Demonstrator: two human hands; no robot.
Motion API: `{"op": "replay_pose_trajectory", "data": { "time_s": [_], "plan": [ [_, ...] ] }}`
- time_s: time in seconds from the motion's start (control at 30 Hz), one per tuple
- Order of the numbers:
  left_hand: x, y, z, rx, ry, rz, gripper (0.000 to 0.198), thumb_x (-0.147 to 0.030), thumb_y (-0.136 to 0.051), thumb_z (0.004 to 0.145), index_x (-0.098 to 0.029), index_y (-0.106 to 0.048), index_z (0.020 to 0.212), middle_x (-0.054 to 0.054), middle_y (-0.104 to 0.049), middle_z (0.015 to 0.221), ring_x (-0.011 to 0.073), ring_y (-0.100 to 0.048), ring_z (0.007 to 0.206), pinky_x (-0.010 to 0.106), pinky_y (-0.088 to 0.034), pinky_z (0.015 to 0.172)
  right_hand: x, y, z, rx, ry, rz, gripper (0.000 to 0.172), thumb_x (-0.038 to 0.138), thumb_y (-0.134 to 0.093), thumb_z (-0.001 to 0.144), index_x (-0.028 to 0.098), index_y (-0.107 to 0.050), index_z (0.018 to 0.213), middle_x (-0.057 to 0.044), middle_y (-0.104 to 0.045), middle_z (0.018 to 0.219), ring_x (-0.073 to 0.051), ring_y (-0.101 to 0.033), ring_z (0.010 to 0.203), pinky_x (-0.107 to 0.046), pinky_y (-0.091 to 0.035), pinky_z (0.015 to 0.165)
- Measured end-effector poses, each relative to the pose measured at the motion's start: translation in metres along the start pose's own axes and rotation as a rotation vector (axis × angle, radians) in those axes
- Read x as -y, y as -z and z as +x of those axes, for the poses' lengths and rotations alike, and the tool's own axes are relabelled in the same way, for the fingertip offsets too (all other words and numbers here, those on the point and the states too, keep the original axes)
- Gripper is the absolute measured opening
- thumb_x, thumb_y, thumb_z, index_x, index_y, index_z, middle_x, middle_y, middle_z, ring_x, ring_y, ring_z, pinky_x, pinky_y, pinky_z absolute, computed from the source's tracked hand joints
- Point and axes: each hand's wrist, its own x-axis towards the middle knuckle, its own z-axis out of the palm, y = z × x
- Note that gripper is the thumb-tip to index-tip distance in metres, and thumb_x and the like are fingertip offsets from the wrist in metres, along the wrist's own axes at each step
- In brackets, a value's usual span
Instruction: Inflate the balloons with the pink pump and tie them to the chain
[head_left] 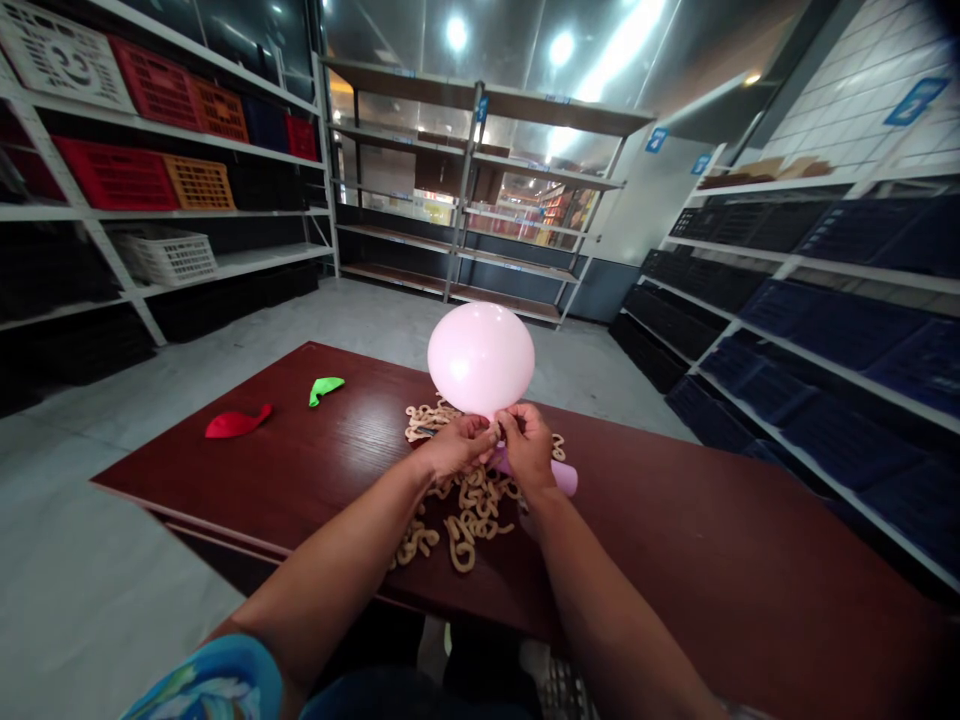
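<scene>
An inflated pink balloon (481,356) stands upright above the table, its neck pointing down between my hands. My left hand (459,445) pinches the neck from the left side. From the right, the fingers of my right hand (527,440) are closed on the same neck, touching the left fingertips. Under my hands lies a pile of beige curled, rope-like pieces (476,505). A pink-purple cylinder (564,478), perhaps a balloon pump, pokes out beneath my right wrist; its other end is hidden.
On the dark red table (345,480), a flat red balloon (238,422) and a flat green balloon (325,389) lie to the left. Shelves with coloured crates (124,175) stand at left, a metal rack (465,190) behind, and shelves of dark crates (840,340) at right.
</scene>
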Motion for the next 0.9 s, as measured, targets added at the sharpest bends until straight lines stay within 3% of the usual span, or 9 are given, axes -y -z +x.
{"op": "replay_pose_trajectory", "data": {
  "time_s": [0.1, 0.2, 0.4, 0.5, 0.63, 0.77, 0.9],
  "plan": [
    [0.001, -0.002, 0.002, -0.011, 0.015, -0.025, 0.034, -0.045, -0.063, 0.071, -0.017, -0.046, 0.079, -0.008, -0.042, 0.052, 0.0009, -0.025, 0.036, 0.015, -0.015, 0.035, -0.002, -0.001, 0.000, -0.018, -0.012, -0.015, 0.025, 0.043, -0.053, 0.075, 0.019, -0.057, 0.079, 0.000, -0.062, 0.069, -0.015, -0.055, 0.066, -0.028, -0.044, 0.066],
    [0.000, -0.004, 0.005, -0.104, 0.024, -0.078, 0.026, -0.038, -0.061, 0.073, -0.016, -0.047, 0.073, -0.008, -0.040, 0.049, 0.0012, -0.022, 0.033, 0.017, -0.012, 0.033, -0.004, -0.001, 0.002, -0.001, 0.011, -0.035, 0.026, 0.044, -0.052, 0.076, 0.019, -0.056, 0.079, -0.001, -0.062, 0.071, -0.015, -0.055, 0.067, -0.029, -0.044, 0.067],
    [-0.020, 0.002, 0.022, -0.295, 0.077, -0.090, 0.022, -0.021, -0.050, 0.074, -0.017, -0.039, 0.055, -0.008, -0.029, 0.040, 0.0022, -0.019, 0.031, 0.019, -0.010, 0.035, -0.004, 0.005, 0.004, 0.064, 0.248, -0.147, 0.023, 0.037, -0.047, 0.083, 0.018, -0.057, 0.091, -0.005, -0.059, 0.090, -0.017, -0.055, 0.083, -0.032, -0.045, 0.077],
    [-0.033, 0.013, 0.042, -0.376, 0.044, -0.033, 0.021, -0.019, -0.050, 0.072, -0.016, -0.040, 0.054, -0.007, -0.030, 0.042, 0.0023, -0.020, 0.033, 0.019, -0.011, 0.036, -0.003, 0.006, 0.002, 0.093, 0.372, -0.245, 0.019, 0.030, -0.046, 0.084, 0.018, -0.055, 0.096, -0.006, -0.057, 0.095, -0.017, -0.055, 0.085, -0.031, -0.045, 0.078],
    [-0.039, 0.033, 0.077, -0.497, 0.058, 0.100, 0.016, -0.016, -0.050, 0.070, -0.015, -0.044, 0.056, -0.005, -0.036, 0.045, 0.0032, -0.023, 0.036, 0.019, -0.014, 0.038, -0.004, 0.005, 0.000, 0.146, 0.419, -0.369, 0.018, 0.025, -0.045, 0.084, 0.019, -0.055, 0.098, -0.006, -0.056, 0.097, -0.015, -0.055, 0.080, -0.029, -0.045, 0.075],
    [-0.029, 0.058, 0.100, -0.595, 0.103, 0.150, 0.014, -0.015, -0.056, 0.068, -0.014, -0.048, 0.057, -0.004, -0.039, 0.043, 0.0043, -0.026, 0.036, 0.020, -0.016, 0.039, -0.003, 0.006, -0.002, 0.221, 0.393, -0.485, 0.018, 0.025, -0.043, 0.084, 0.020, -0.057, 0.095, -0.005, -0.057, 0.096, -0.017, -0.056, 0.086, -0.028, -0.044, 0.075],
    [-0.018, 0.082, 0.101, -0.642, 0.114, 0.153, 0.018, -0.025, -0.057, 0.073, -0.013, -0.053, 0.059, 0.001, -0.047, 0.045, 0.0088, -0.037, 0.040, 0.022, -0.024, 0.042, -0.002, 0.008, -0.002, 0.247, 0.407, -0.604, 0.021, 0.026, -0.040, 0.086, 0.021, -0.058, 0.095, -0.005, -0.059, 0.099, -0.018, -0.054, 0.093, -0.029, -0.041, 0.081]
  ]
}}
